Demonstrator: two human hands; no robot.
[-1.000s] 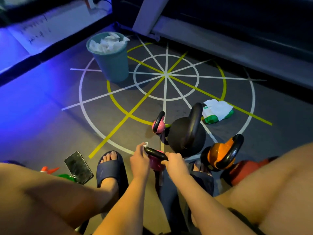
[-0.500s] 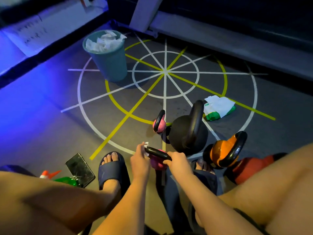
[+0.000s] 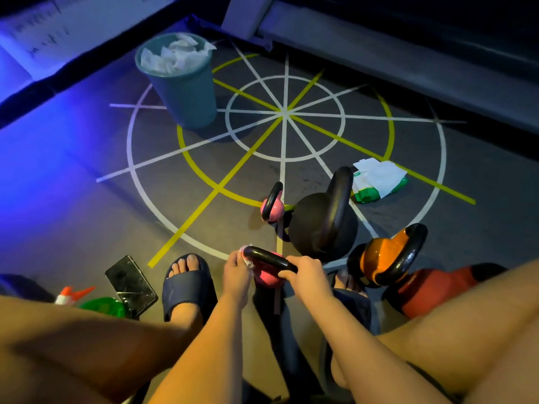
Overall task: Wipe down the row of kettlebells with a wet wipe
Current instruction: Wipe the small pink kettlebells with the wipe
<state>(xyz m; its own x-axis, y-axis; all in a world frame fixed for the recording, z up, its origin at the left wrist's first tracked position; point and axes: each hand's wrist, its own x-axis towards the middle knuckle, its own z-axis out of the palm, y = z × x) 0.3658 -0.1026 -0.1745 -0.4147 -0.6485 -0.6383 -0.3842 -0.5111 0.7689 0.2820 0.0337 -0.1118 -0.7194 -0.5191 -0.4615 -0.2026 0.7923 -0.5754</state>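
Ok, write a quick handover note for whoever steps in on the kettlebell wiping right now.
Left hand: pressing a wet wipe against the handle end of the near pink kettlebell.
Right hand: gripping that same handle to steady it.
Other kettlebells: small pink one, big black one, orange one, a red one partly hidden by the knee.
Wipe pack lies past the black one; bin already holds used wipes.
Done: cannot tell which are clean.
Left: finish this one, check the rest.
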